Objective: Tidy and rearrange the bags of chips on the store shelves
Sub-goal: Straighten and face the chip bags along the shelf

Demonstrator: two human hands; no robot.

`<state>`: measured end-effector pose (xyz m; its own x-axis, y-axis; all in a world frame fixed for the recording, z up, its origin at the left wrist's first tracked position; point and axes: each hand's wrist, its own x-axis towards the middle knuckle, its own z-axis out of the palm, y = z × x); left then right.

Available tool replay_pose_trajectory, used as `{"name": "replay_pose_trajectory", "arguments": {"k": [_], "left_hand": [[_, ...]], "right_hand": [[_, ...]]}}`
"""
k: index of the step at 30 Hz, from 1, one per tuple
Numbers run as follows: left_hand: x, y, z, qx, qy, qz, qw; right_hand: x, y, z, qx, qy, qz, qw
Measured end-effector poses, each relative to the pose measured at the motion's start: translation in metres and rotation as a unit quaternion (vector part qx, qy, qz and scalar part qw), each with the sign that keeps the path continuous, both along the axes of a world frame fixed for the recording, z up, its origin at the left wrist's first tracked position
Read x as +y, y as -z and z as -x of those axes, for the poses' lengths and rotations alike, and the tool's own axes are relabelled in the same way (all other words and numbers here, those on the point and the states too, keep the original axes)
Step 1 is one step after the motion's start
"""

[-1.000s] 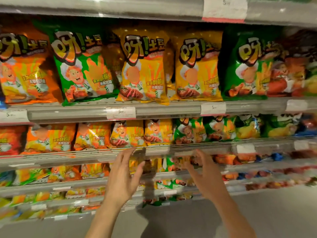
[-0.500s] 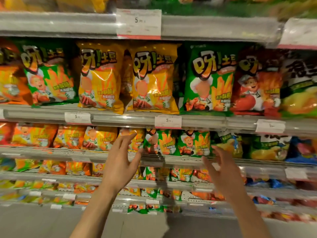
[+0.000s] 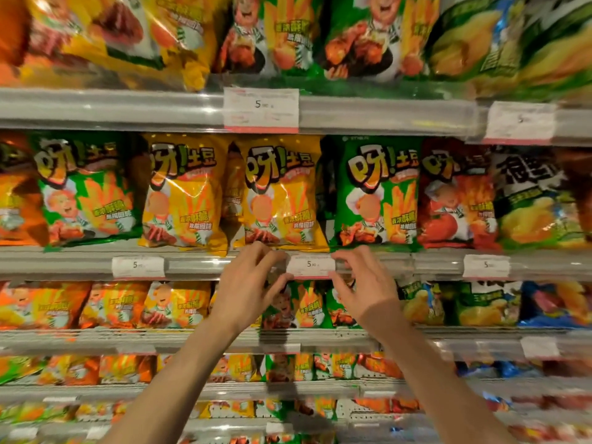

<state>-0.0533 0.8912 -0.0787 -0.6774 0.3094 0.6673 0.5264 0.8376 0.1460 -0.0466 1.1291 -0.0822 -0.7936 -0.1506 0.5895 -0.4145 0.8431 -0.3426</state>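
Chip bags fill several shelves in front of me. At eye level a yellow bag (image 3: 282, 193) stands between another yellow bag (image 3: 184, 190) and a green bag (image 3: 376, 193). My left hand (image 3: 251, 288) is raised just below the yellow bag, fingers curled and apart, its fingertips at the bag's bottom edge. My right hand (image 3: 363, 285) is beside it under the green bag's lower left corner, fingers spread. Both hands flank a white price tag (image 3: 310, 265) on the shelf rail (image 3: 198, 264). Neither hand holds anything.
A red bag (image 3: 455, 193) and a green-black bag (image 3: 538, 200) stand to the right. A green bag (image 3: 86, 190) stands at the left. Smaller bags crowd the shelf below (image 3: 179, 304). Larger bags sit on the shelf above (image 3: 288, 33).
Both hands have risen from the lower shelf to the rail under the yellow and green bags and come closer together. The view has tilted up and moved nearer the shelves.
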Motion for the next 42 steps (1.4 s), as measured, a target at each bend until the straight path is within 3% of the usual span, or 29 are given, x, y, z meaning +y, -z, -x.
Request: {"name": "replay_pose_trajectory", "arguments": {"k": [4, 12, 18, 23, 29, 36, 42], "left_hand": [[-0.004, 0.006, 0.007, -0.017, 0.018, -0.051, 0.998], [-0.006, 0.004, 0.007, -0.044, 0.037, -0.093, 0.994], [-0.005, 0.001, 0.005, -0.06, 0.032, -0.097, 0.993], [-0.005, -0.002, 0.004, -0.073, 0.03, -0.1, 0.992], [-0.004, -0.001, 0.007, -0.085, 0.028, -0.108, 0.99], [-0.004, 0.0, 0.007, -0.09, 0.033, -0.116, 0.989], [-0.002, -0.003, 0.005, -0.093, 0.029, -0.121, 0.988]], "right_hand": [[0.0, 0.002, 0.003, 0.025, -0.021, 0.036, 0.999], [-0.011, -0.039, 0.009, -0.052, -0.089, 0.201, 0.974], [-0.047, -0.095, 0.035, -0.129, -0.122, 0.174, 0.969], [-0.064, -0.103, 0.074, -0.209, -0.111, 0.285, 0.929], [-0.075, -0.097, 0.085, -0.218, -0.096, 0.425, 0.873], [-0.077, -0.089, 0.088, -0.228, -0.104, 0.441, 0.862], [-0.077, -0.094, 0.077, -0.207, -0.104, 0.382, 0.895]]}}
